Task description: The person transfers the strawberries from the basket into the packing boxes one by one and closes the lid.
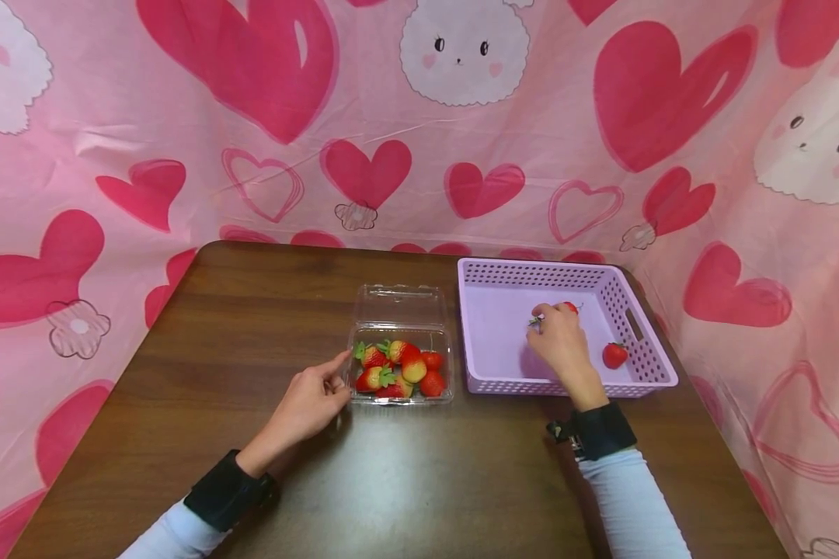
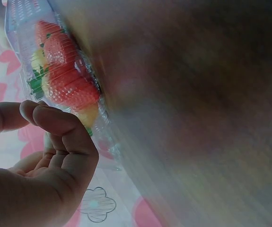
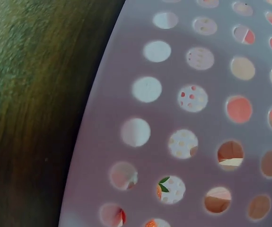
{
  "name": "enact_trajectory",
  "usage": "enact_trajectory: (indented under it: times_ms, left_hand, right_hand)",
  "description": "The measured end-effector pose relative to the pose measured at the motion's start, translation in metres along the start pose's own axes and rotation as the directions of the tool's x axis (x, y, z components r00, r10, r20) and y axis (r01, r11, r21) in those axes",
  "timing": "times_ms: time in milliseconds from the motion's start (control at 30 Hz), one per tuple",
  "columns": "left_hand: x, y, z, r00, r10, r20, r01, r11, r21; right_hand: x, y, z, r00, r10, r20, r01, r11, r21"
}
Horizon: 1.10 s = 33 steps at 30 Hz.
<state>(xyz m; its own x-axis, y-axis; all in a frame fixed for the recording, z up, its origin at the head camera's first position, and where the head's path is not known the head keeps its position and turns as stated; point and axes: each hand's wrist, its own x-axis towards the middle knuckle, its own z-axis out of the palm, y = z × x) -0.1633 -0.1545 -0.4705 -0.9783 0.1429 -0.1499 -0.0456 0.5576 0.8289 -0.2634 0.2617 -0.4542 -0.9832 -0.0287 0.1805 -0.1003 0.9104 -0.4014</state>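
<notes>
A clear plastic clamshell box (image 1: 400, 309) stands with its lid raised, holding several red and yellowish strawberries (image 1: 414, 365). My left hand (image 1: 315, 400) rests at the box's left edge, index finger extended against it and the other fingers bent. In the left wrist view, that hand (image 2: 55, 151) is beside the box's berries (image 2: 72, 87). My right hand (image 1: 561, 341) is inside a lilac basket (image 1: 492, 341), its fingers around a strawberry whose green leaves (image 1: 535, 320) poke out by the fingertips. Behind those fingers shows another red berry (image 1: 571, 307), partly hidden.
Another strawberry (image 1: 615, 355) lies at the basket's right side. The basket's perforated wall (image 3: 126, 109) fills most of the right wrist view. Brown wooden tabletop (image 1: 391, 481) extends in front, and a pink heart-patterned cloth (image 1: 419, 186) hangs behind and at both sides.
</notes>
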Motion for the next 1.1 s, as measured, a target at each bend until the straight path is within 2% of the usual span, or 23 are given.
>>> enact_trajectory:
  times_ms: [133,267,467,600,700,900,1100]
  left_hand:
    - [0.000,0.000,0.000,1.000,0.009,0.000,-0.009,1.000,-0.005]
    - [0.000,0.000,-0.001,1.000,0.014,0.000,-0.014,1.000,-0.010]
    - [-0.001,0.000,-0.001,1.000,0.012,0.002,-0.012,1.000,-0.009]
    - [0.000,0.000,-0.001,1.000,0.012,0.003,-0.012,1.000,-0.005]
    - [0.001,0.000,0.000,1.000,0.009,0.003,-0.009,1.000,-0.001]
    - [0.002,0.000,0.000,1.000,0.007,-0.002,-0.007,1.000,0.015]
    - [0.001,-0.001,0.000,1.000,0.001,0.003,-0.001,1.000,0.002]
  right_hand:
    - [-0.002,0.003,-0.002,0.999,0.035,0.027,-0.035,0.999,-0.001]
    - [-0.002,0.004,-0.004,0.992,0.082,0.100,-0.082,0.997,-0.012]
    - [-0.002,0.009,-0.007,0.965,0.138,0.223,-0.133,0.990,-0.041]
    - [-0.002,0.010,-0.007,0.947,0.168,0.275,-0.157,0.986,-0.063]
    - [-0.002,0.011,-0.008,0.939,0.179,0.293,-0.165,0.984,-0.071]
    - [-0.002,0.010,-0.009,0.939,0.167,0.300,-0.153,0.986,-0.068]
    - [-0.002,0.010,-0.010,0.924,0.190,0.331,-0.190,0.981,-0.033]
